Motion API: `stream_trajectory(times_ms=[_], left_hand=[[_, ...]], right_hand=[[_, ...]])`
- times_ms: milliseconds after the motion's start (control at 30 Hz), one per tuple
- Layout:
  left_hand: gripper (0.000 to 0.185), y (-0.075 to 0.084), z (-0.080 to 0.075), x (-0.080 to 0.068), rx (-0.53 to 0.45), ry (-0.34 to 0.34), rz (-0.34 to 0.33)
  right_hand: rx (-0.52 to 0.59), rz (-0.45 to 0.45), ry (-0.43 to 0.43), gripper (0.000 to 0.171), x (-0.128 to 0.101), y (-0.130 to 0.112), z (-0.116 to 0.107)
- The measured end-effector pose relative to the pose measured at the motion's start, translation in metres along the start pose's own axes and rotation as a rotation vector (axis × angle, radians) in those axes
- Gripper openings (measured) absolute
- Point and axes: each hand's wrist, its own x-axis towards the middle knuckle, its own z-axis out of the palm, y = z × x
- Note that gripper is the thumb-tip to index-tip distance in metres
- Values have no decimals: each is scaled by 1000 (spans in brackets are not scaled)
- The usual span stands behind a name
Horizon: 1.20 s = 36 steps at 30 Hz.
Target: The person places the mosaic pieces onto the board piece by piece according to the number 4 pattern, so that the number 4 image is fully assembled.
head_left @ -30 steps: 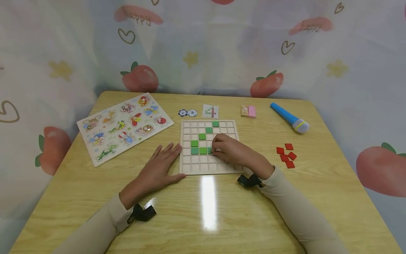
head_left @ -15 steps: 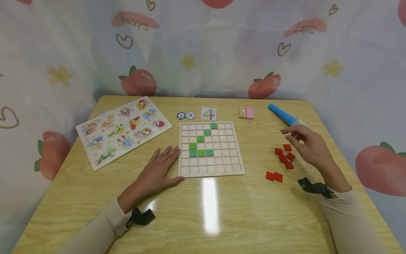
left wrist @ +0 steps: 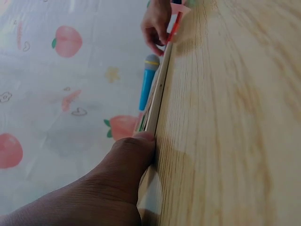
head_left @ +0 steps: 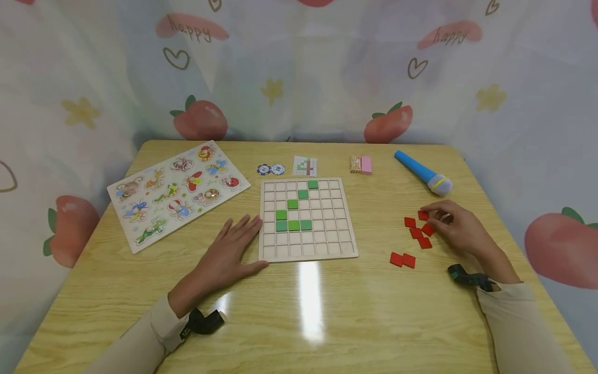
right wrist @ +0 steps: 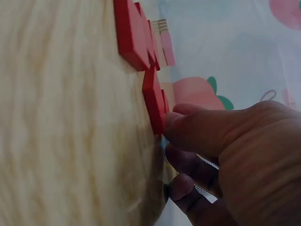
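Note:
My left hand [head_left: 229,253] lies with fingers spread. Its fingertips and thumb touch the left edge and near corner of a square wooden grid board [head_left: 329,236]. In the left wrist view the left thumb [left wrist: 129,155] presses the board's rim. Several green tiles [head_left: 293,225] sit in the board's cells. My right hand [head_left: 460,226] reaches low over a cluster of red tiles [head_left: 416,233]. Its index finger and thumb are bent beside the farthest tile [head_left: 423,215]; whether they pinch it I cannot tell. In the right wrist view the thumb [right wrist: 197,129] partly covers red tiles [right wrist: 154,96].
Two more red tiles [head_left: 403,259] lie nearer me. Behind the board are poker chips [head_left: 271,169], a pattern card [head_left: 305,166] and a small pink-and-patterned block [head_left: 361,164]. A blue toy microphone [head_left: 422,172] lies at back right, an insect puzzle board [head_left: 177,195] at left.
My right hand has left a green tile on the board, moved right, and come down to the red tiles. My left hand stays at the board's edge.

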Motion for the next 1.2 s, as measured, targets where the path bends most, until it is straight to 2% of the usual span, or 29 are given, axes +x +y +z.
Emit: stream_trajectory(times_ms=[133, 433, 733, 867, 1000, 1133, 1200], left_hand=[[104, 1, -1, -1, -3, 6, 0], [104, 0, 0, -1, 1, 12, 1], [104, -1, 0, -3, -10, 16, -4], [104, -1, -1, -2, -5, 18, -7], [103, -1, -3, 0, -9, 3, -15], [103, -1, -2, 1, -20, -9, -19], [102, -1, -1, 1, -27, -9, -20]], right_hand=[[-23, -13, 10, 29, 1, -1, -1], [-30, 29, -9, 26, 2, 1, 2], [-4, 49, 4, 30, 8, -7, -1], [33, -22, 44, 30, 12, -29, -2], [62, -145, 61, 31, 23, -63, 0], [46, -247, 45, 33, 44, -97, 7], [28, -270, 14, 32, 57, -113, 11]])
